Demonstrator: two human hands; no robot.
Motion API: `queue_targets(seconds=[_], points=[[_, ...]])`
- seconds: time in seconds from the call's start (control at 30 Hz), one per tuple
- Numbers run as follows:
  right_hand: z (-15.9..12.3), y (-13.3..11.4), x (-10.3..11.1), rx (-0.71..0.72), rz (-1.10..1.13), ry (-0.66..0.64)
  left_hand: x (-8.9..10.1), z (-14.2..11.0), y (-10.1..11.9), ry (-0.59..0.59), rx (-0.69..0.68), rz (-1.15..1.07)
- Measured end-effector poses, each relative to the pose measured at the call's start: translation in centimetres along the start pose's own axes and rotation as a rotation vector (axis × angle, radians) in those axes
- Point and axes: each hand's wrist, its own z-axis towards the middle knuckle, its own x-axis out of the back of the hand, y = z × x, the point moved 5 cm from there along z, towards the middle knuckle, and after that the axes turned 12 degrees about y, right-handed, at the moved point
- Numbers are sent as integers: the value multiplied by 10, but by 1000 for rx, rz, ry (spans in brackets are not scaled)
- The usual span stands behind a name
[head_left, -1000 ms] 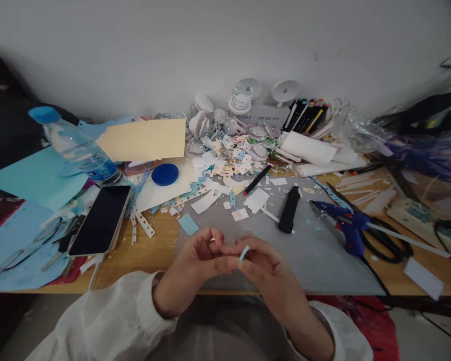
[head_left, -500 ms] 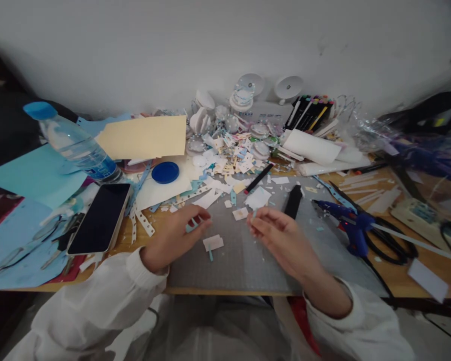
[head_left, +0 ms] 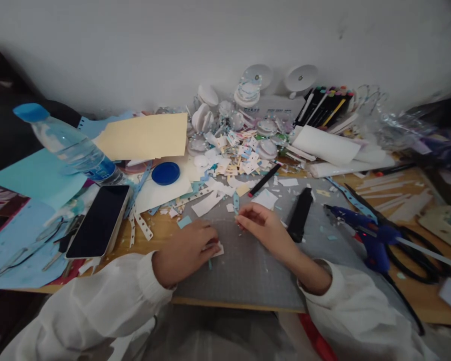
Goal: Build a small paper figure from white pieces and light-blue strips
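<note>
My left hand (head_left: pixel 188 250) rests low over the grey cutting mat (head_left: pixel 248 281), its fingers closed on a small white paper piece (head_left: pixel 220 248) that they mostly cover. A thin teal strip (head_left: pixel 210 264) pokes out below that piece. Across from it, my right hand (head_left: pixel 266 228) is in a pinch just above the mat; whatever is between thumb and forefinger is too small to make out. Just beyond those fingertips lies a small light blue paper piece (head_left: pixel 236 199). A light blue paper scrap (head_left: pixel 184 221) lies behind my left hand.
A black marker-like object (head_left: pixel 300 215), a blue glue gun (head_left: pixel 368 233) and black scissors (head_left: pixel 417 255) lie to the right. On the left are a phone (head_left: pixel 99 220) and a water bottle (head_left: pixel 73 145). Paper cutouts (head_left: pixel 240 150) are heaped at the back.
My left hand has moved down and right onto the white paper piece. My right hand has shifted left, toward my left hand. The view has turned slightly left.
</note>
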Motion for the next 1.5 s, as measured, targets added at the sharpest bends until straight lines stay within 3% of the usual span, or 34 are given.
queue_targets(seconds=[0.3, 0.43, 0.57, 0.7, 0.83, 0.93, 1.17, 1.5], points=[[-4, 5, 0, 17, -7, 46, -3, 4, 4, -3, 44, 45], [-6, 5, -1, -10, 37, 53, 1, 4, 6, 61, 29, -13], [-7, 6, 0, -57, 131, 55, 7, 13, -2, 104, 130, -272], [-8, 6, 0, -113, 237, 26, 5, 27, -14, 81, 311, -739], [-10, 7, -2, -154, 291, -24, -5, 30, -24, 133, 493, -1101], [-14, 11, -7, -195, 295, -81, -16, 27, -26, 90, 549, -1265], [-28, 21, -16, -252, 309, -209, -25, 23, -25, 37, 536, -1469], [-30, 21, -17, -252, 270, -198, -24, 18, -20, -30, 516, -1554]])
